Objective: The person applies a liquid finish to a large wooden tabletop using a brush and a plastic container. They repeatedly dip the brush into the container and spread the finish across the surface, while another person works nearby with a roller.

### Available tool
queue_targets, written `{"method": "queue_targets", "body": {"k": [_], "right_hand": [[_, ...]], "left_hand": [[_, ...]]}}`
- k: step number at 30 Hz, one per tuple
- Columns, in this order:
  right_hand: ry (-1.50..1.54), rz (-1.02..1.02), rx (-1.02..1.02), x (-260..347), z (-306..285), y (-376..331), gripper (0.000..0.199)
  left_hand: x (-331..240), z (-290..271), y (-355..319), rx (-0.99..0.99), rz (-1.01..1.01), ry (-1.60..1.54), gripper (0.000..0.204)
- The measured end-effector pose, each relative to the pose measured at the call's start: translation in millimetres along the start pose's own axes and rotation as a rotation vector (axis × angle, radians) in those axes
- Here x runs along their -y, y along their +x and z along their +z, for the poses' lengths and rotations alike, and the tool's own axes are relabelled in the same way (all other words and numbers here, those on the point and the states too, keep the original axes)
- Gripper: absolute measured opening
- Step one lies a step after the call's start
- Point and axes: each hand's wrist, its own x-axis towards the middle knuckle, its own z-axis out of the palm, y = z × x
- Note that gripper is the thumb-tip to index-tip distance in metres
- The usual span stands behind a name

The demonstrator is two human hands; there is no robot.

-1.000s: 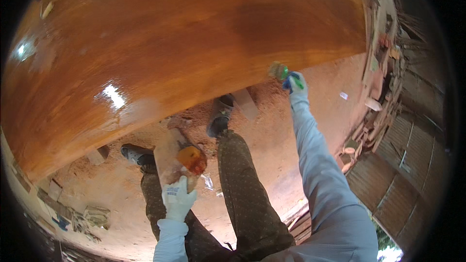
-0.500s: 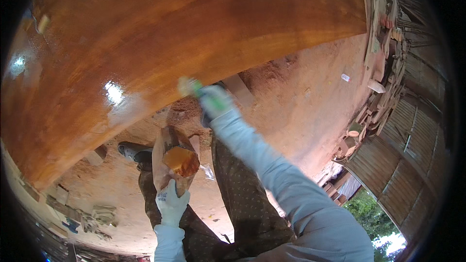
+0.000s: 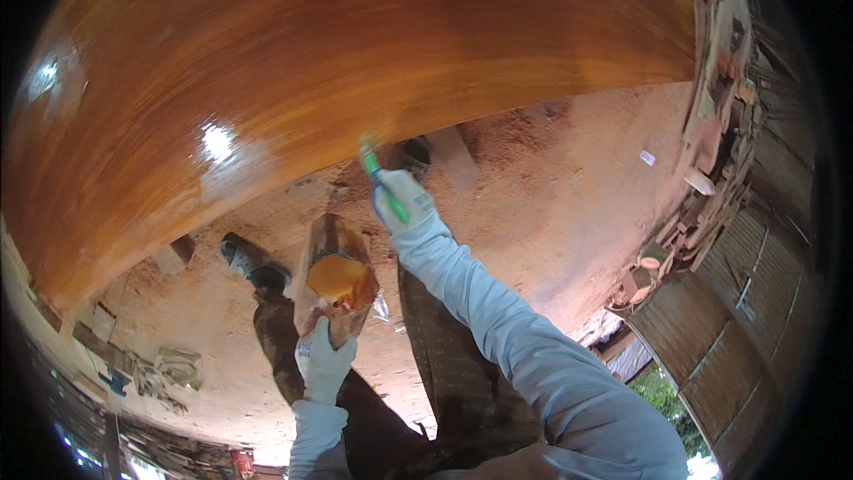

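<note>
While my left hand (image 3: 327, 363) clasps a container (image 3: 336, 236) of orange liquid (image 3: 336, 276), my right hand (image 3: 407, 199), toward one o'clock, is curled round a green brush (image 3: 370, 160).

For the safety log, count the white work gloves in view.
2: one white glove on the left hand, which holds a translucent container of orange liquid; another on the right hand, which grips a green-handled paintbrush.

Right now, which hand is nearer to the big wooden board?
Right. The right hand holds the brush up at the near edge of the board; the left hand is farther back toward the body, gripping the container.
</note>
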Motion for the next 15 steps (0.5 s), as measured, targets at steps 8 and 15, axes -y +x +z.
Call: {"method": "queue_targets", "body": {"k": [8, 15], "right_hand": [[-0.023, 0.246, -0.278, -5, -9, 21, 0.018], [-0.044, -0.063, 0.092, 194, 223, -55, 0.013]], "left_hand": [[47, -44, -31, -0.146, -0.123, -0.234, 0.042], [150, -164, -98, -0.265, -0.352, -0.427, 0.043]]}}
